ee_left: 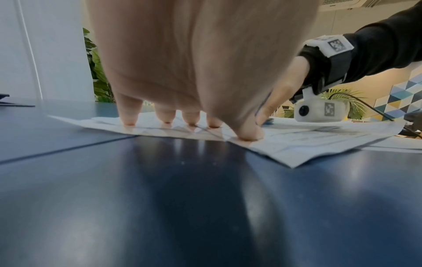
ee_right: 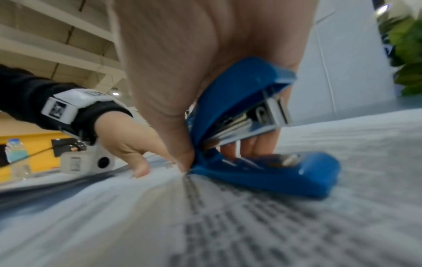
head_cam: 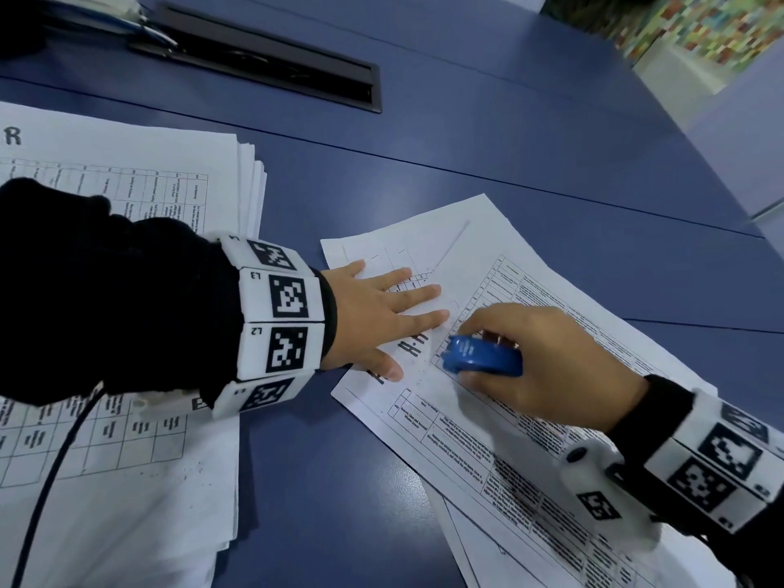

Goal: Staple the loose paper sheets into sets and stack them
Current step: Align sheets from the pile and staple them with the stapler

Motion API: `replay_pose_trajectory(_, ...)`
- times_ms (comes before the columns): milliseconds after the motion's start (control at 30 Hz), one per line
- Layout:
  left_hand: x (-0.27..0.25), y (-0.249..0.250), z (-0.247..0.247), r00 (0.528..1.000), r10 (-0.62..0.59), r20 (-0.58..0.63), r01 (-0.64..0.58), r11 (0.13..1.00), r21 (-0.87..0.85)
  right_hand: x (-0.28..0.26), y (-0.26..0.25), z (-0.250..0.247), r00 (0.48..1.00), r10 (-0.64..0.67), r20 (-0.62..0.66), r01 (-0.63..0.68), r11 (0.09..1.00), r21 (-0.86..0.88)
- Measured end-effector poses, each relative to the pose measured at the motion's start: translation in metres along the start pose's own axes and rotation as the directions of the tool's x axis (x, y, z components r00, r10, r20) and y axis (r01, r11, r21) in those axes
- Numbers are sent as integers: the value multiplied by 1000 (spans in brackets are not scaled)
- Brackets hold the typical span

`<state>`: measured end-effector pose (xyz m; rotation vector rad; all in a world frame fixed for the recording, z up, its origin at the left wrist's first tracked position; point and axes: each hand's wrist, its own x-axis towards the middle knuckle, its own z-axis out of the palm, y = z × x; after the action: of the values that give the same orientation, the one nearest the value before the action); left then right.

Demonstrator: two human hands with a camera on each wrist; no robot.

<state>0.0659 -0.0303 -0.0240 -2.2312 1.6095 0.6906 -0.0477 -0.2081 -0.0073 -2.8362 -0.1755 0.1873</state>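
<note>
A set of printed paper sheets (head_cam: pixel 466 248) lies slanted on the blue table (head_cam: pixel 509 142). My left hand (head_cam: pixel 407 307) lies flat on its upper left part, straight fingers spread and pressing it down; in the left wrist view the fingertips (ee_left: pixel 189 121) touch the paper (ee_left: pixel 308 144). Just right of those fingers, my right hand (head_cam: pixel 530 358) grips a small blue stapler (head_cam: pixel 481 356). In the right wrist view the stapler (ee_right: pixel 262 169) rests its base on the printed sheet (ee_right: pixel 228 225), its top arm is raised, and the thumb pinches its rear end. The left hand (ee_right: pixel 128 140) shows beyond it.
A thick stack of printed sheets (head_cam: pixel 127 163) sits at the left, with more sheets (head_cam: pixel 127 481) under my left forearm. Another sheet (head_cam: pixel 475 558) pokes out below the set. A black cable slot (head_cam: pixel 275 61) is sunk into the table at the back. A black cable (head_cam: pixel 51 481) hangs from my left wrist.
</note>
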Motion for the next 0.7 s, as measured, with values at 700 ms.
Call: replay_pose_trajectory(700,0,-3,-3,999,34,-20,-37,986,-161,17,-22,25,912,-404,-75,382,901,-205)
